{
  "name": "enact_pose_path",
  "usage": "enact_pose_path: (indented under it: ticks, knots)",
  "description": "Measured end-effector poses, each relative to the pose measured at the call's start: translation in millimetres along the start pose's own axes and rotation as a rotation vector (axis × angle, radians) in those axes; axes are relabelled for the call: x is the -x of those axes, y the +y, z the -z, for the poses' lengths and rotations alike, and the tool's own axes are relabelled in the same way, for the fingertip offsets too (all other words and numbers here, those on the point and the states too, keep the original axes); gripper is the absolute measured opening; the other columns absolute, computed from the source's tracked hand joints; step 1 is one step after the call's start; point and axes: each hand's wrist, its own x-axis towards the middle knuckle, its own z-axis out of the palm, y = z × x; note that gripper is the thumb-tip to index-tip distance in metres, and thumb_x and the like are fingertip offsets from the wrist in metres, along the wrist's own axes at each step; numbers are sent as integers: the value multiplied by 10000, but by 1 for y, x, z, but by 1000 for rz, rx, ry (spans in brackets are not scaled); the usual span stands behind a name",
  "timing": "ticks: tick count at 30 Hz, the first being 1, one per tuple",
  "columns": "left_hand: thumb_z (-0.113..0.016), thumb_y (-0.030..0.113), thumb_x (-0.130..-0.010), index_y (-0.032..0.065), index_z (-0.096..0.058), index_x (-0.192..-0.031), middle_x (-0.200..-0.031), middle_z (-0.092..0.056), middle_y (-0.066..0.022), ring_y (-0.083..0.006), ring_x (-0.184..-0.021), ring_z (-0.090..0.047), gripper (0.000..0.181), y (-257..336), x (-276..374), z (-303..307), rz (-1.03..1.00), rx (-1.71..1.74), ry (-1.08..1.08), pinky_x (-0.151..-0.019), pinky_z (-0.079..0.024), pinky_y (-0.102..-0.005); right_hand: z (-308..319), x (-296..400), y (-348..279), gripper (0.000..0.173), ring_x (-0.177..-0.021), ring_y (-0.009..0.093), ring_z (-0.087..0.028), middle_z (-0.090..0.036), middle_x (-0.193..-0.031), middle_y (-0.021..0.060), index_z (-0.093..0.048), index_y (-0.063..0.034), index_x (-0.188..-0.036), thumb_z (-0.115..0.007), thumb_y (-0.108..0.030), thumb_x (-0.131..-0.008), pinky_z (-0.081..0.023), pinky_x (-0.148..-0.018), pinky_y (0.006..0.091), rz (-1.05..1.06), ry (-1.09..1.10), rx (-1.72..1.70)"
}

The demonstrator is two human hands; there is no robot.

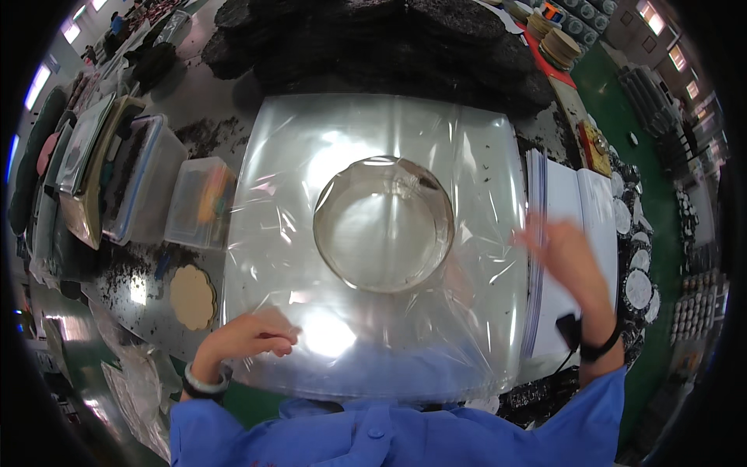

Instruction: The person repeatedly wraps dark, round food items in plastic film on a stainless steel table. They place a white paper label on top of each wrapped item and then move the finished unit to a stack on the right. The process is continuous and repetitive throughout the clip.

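Note:
A large clear plastic film (362,327), glossy and wrinkled, lies in front of me. On the film stands a round, ring-like thing (383,280) with a thin rim, its inside pale; its material is hard to tell. My left hand (251,335) hovers over the film's near left corner, its fingers curled and partly blurred; whether it pinches anything does not show. Beyond the film's right edge, above a stack of white sheets (560,303), my right hand (560,251) is blurred by motion, with its fingers reaching toward the film.
Dark, crumbly-edged sheets (373,52) are heaped behind the film. At left stand a small clear plastic box (195,204), a larger blue-rimmed bin (154,181) and a scalloped tan disc (192,296). Black-wrapped round packs (639,289) line the right side.

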Motion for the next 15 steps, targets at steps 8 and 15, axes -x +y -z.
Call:
enact_pose_path:
  ticks: [8,15]
  knots:
    - [-822,28,-674,4,-625,-1148,-1307,-611,-153,-343,-1148,-616,514,-91,62,14,85,-795,1271,-958,-509,-410,24,-310,-14,1055,-1331,365,-417,-440,-1398,189,-283,-113,-1537,-869,-353,-693,-335,-1136,542,242,1083,498]
    - [-838,16,-620,47,-629,-1041,-1214,-628,-156,-391,-1086,-598,472,-96,61,15,182,-597,1201,-894,-498,-441,40,-347,18,546,-1103,340,-519,-484,-1150,126,-485,-195,-1307,-699,-89,-817,-433,-1072,480,268,1367,696]
